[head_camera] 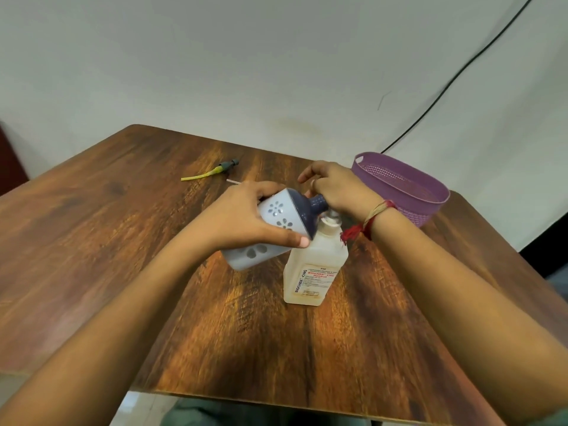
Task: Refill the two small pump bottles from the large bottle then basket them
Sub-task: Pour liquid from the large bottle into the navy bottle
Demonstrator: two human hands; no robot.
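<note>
The table [101,247] is brown wood grain and stands against a pale wall.

1. Far left of the tabletop: a loose pump part [228,165] with a dark head and a yellow-green tube lies flat, well apart from everything else. Just right of it and nearer the person, a thin white straw [233,181] shows beside the left hand; its far end is hidden.

2. Left hand [242,216]: raised above the table, fingers and thumb wrapped firmly round the body of a flowered bottle [274,211]. This bottle is pale with flower-shaped cut-outs and a dark blue shoulder and neck. It is held clear of the table, tilted well over, with the neck pointing right.

3. Centre: a clear bottle [313,265] with a red-printed label stands upright on the table, right of the flowered bottle's base. Its top sits directly under the dark neck; contact between the two cannot be judged.

4. Right hand [336,192]: fingers curled and closed on the end of the flowered bottle's dark neck, one finger extended. Whether a cap lies under the fingers cannot be told. A red and tan thread band [367,221] circles this wrist.

5. Right, at the far edge: a purple basket [408,182] with perforated walls sits on the table, behind the right wrist. No bottle is seen inside it.

6. A black cable [461,72] runs down the wall towards the basket.
</note>
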